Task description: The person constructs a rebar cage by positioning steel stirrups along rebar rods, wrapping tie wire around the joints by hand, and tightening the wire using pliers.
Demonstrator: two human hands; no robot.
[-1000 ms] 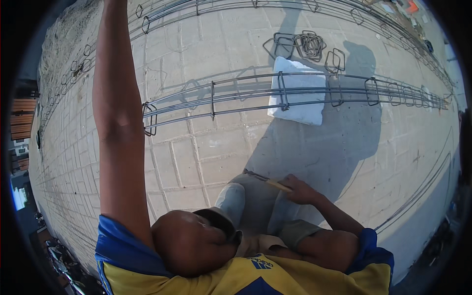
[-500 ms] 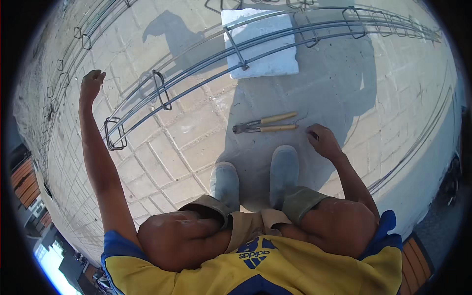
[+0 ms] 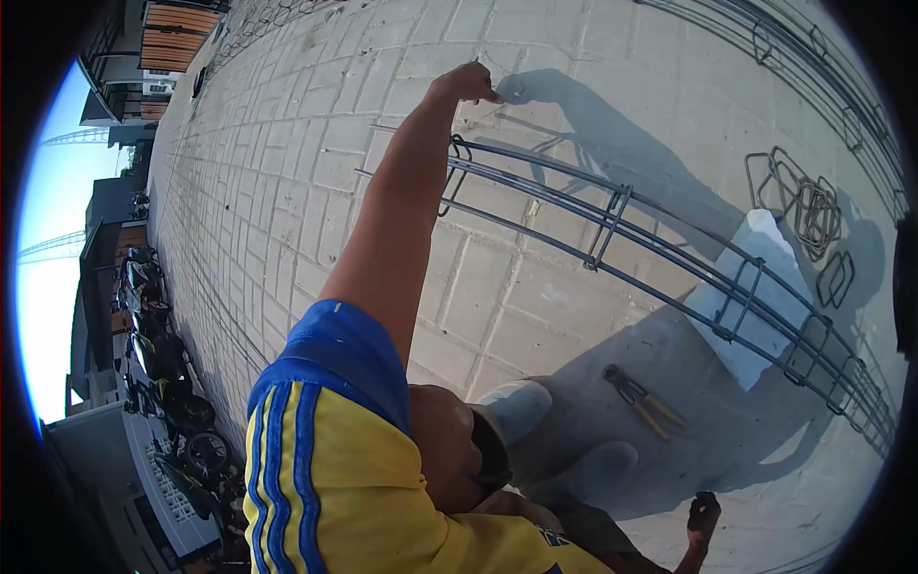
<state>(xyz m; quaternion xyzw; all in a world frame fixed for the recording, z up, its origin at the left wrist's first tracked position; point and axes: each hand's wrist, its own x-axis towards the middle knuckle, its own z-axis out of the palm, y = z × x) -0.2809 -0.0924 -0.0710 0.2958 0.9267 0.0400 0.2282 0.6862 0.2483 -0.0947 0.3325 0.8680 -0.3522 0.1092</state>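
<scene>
The left hand is stretched far out, fingers curled, just past the end of the long rebar cage. The right hand is held low, near the pliers on the paving; whether it is closed cannot be told.

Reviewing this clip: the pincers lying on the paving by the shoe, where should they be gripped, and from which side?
Probably by the two yellow handles, closed together in one grip. The pincers lie flat on the paving, dark head toward the rebar cage, handles splayed toward the right hand. Come from above at the handle end, away from the head.
</scene>
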